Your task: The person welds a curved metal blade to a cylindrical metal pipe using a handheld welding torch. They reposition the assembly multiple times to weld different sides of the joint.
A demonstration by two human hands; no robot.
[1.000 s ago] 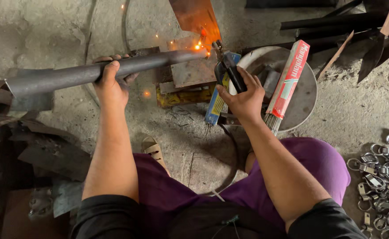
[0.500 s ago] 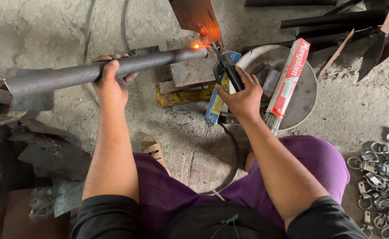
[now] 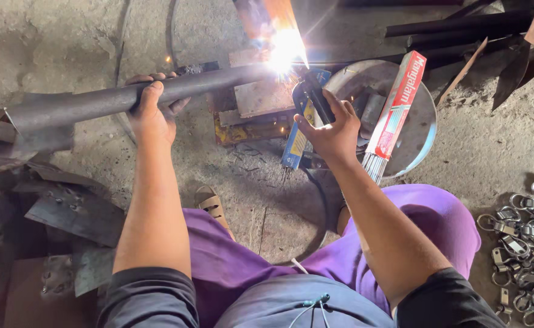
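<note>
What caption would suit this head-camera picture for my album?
Left hand steadies a dark metal pipe while right hand holds an electrode holder at a bright welding arc.

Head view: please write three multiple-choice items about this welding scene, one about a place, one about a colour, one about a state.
1. Where does the red box of welding rods lie?
A. In the round metal basin
B. On the person's lap
C. Under the pipe

2. What colour are the person's trousers?
A. Green
B. Purple
C. White

3. What is the state of the weld point at the pipe's far end?
A. Dark and cold
B. Covered by a cloth
C. Glowing with a bright arc

Answers:
1. A, the box leans across the round metal basin beside the right hand.
2. B, both legs show purple cloth.
3. C, a white glare with sparks sits where the dark pipe, gripped by the left hand, meets the flat metal piece; the right hand holds the electrode holder toward it.
</note>
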